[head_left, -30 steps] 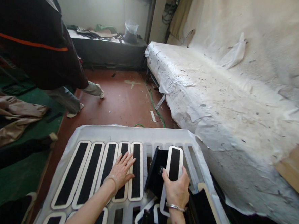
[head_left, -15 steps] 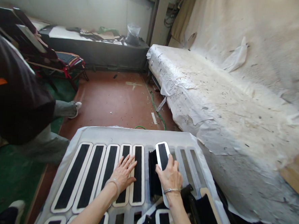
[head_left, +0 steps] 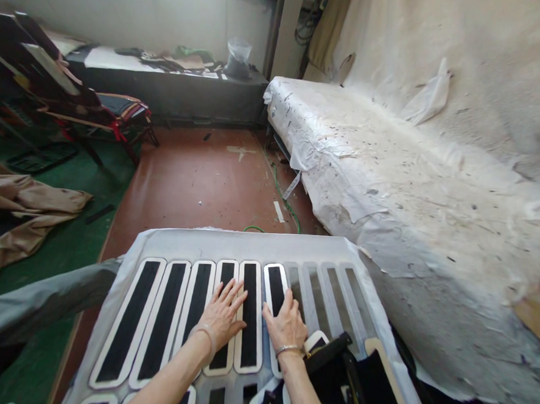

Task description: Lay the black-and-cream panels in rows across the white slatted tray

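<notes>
Six strips (head_left: 251, 313) lie side by side in the slots of the board (head_left: 249, 244), spare pieces (head_left: 355, 378) heaped at its near right corner. Covered bench (head_left: 391, 173) runs along the right, folding chair (head_left: 75, 102) far left

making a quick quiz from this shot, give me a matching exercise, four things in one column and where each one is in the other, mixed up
Things:
1. left hand
2. right hand
3. folding chair
4. plastic bag

Places:
A. on the dark ledge at the back wall
B. flat on the sixth strip from the left, the last one laid
C. on the floor at far left
D. flat on the fourth strip from the left

Pairs: 1-D, 2-B, 3-C, 4-A
</notes>
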Available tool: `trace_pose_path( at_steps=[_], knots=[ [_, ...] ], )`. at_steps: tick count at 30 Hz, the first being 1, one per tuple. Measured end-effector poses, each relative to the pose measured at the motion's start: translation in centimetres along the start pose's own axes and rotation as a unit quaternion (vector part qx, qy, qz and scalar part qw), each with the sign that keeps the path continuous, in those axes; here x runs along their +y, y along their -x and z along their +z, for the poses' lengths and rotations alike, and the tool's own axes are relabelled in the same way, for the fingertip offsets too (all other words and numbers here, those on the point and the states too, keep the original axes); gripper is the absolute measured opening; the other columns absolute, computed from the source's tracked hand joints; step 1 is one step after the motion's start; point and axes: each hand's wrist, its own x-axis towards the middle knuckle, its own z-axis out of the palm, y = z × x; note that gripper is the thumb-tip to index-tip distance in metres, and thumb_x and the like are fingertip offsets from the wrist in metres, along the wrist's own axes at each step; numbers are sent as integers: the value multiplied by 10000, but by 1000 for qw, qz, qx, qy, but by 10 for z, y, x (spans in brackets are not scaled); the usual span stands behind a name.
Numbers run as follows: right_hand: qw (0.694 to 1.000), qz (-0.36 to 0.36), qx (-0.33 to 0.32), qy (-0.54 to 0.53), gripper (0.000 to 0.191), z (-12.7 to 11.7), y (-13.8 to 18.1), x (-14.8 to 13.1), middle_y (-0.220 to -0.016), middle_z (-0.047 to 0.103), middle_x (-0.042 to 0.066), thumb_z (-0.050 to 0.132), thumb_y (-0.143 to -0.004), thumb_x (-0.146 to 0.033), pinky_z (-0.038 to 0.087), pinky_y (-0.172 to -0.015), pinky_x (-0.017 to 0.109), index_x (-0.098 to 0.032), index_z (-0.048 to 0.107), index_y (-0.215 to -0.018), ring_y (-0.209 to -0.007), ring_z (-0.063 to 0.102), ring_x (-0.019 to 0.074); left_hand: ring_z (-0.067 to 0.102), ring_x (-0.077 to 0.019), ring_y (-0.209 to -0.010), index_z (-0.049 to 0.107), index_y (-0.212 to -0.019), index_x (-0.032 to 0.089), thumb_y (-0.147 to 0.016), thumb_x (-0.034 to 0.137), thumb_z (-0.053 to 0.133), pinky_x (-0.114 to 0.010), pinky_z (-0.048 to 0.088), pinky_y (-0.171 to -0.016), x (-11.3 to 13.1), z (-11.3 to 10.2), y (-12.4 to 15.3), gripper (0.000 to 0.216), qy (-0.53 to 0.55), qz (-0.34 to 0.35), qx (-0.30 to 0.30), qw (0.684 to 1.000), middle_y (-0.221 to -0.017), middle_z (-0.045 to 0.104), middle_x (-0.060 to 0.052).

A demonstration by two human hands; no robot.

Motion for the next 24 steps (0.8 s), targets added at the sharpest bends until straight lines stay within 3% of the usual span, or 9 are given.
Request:
trace_pose_path(
  at_steps=[6,11,15,17,21,24],
  knots=[
    [1000,-12,2,10,642,3,-7,-2,-1119,574,192,477,-890,-464,506,-630,361,-45,365,-1363,-939,629,294,182,-319,-1421,433,-1396,225,-777,407,664,-571,193,-1151,3,3,-2,685,-2,9,19,1000,-1538,256,-85],
    [998,-36,-30,30,622,3,-16,-2,-1059,594,221,448,-905,-467,501,-598,386,-8,408,-1323,-769,670,298,276,-278,-1398,482,-1343,175,-776,334,653,-488,252,-1158,11,8,-9,613,21,48,42,998,-1507,346,-90],
    [994,-78,-72,35,625,6,-27,6,-1008,612,204,403,-923,-514,497,-618,389,-17,419,-1301,-760,671,301,208,-226,-1425,318,-1444,178,-847,342,585,-422,243,-1169,29,25,-26,674,45,61,46,996,-1540,284,-77],
    [990,-102,-98,29,585,6,-33,16,-1030,617,195,391,-938,-498,492,-629,369,-44,417,-1307,-773,671,282,162,-229,-1437,246,-1476,219,-865,413,567,-430,232,-1169,40,36,-35,717,55,70,45,995,-1553,255,-58],
    [979,-159,-128,0,379,-3,-40,58,-1069,626,107,408,-961,-363,469,-740,294,-169,465,-1281,-907,637,207,127,-307,-1438,295,-1462,282,-812,525,614,-537,159,-1161,53,52,-46,764,53,72,41,995,-1562,219,-63],
    [972,-197,-130,-11,244,-12,-30,96,-1032,624,80,422,-957,-295,426,-850,303,-180,573,-1110,-1021,563,211,105,-315,-1440,308,-1456,304,-806,497,630,-557,119,-1159,58,55,-47,751,45,69,45,996,-1569,197,-58]
  ],
)
